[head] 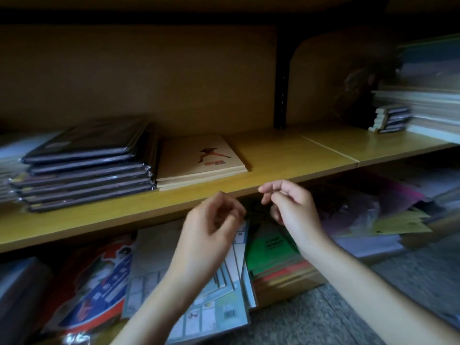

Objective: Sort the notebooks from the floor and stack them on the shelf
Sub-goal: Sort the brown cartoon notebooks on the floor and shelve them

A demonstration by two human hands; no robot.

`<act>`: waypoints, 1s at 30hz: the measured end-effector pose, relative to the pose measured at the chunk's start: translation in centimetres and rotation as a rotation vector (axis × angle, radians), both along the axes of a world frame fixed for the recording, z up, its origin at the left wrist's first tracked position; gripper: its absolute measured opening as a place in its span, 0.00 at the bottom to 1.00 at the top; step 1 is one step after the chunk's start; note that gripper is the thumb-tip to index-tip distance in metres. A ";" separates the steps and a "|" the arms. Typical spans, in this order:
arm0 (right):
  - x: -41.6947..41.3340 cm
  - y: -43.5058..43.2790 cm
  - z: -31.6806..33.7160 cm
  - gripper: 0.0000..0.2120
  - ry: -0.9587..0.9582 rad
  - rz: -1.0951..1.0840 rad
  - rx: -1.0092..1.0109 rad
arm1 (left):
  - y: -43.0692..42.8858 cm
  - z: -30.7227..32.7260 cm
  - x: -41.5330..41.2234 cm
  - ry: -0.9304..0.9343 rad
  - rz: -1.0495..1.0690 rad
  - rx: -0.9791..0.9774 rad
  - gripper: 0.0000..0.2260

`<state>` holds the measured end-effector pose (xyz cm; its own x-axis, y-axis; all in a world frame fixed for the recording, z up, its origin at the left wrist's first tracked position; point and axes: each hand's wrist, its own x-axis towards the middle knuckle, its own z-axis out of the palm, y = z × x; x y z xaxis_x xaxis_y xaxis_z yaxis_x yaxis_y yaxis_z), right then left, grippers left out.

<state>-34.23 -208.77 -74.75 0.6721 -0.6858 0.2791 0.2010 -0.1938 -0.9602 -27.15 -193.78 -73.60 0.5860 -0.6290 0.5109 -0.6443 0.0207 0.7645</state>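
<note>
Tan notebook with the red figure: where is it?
The tan notebook lies flat on the shelf, left of centre in head view, just right of the dark wrapped stack.

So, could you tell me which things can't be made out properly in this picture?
Stacks at the right end of the shelf: head view, blurred and cut by the frame edge.
Lettering on the tan notebook: head view, too small and soft to read.
Green notebooks below the shelf: head view, partly behind the right hand, in shadow.
Pale stack at far left: head view, cut by the edge.
</note>
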 end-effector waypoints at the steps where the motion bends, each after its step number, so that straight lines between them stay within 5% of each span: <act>1: -0.8 -0.3 -1.0 0.15 0.001 -0.009 -0.062 | -0.2 -0.8 -0.8 -0.158 -0.024 0.097 0.06; 4: -3.7 -1.2 -4.4 0.17 0.048 -0.006 -0.156 | -1.2 -3.9 -3.3 -0.432 -0.158 0.347 0.06; 10: -11.3 -2.3 -12.6 0.16 0.303 -0.021 -0.151 | -2.9 -11.8 -7.4 -0.417 -0.431 0.673 0.08; 19: -21.8 -1.3 -21.8 0.15 0.856 0.109 -0.085 | -1.6 -22.2 -10.2 0.181 -0.609 1.416 0.26; 26: -25.2 1.6 -25.7 0.11 1.109 0.165 0.001 | 0.0 -26.1 -12.4 0.508 -0.182 1.367 0.51; 30: -25.9 3.6 -26.2 0.18 1.126 0.087 0.009 | 0.9 -27.6 -13.2 0.540 -0.281 1.383 0.57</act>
<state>-60.10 -205.21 -100.90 0.5837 -0.6232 -0.5205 -0.7674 -0.2138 -0.6045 -40.34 -192.90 -101.23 0.2870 -0.5402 -0.7911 -0.3855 -0.8211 0.4209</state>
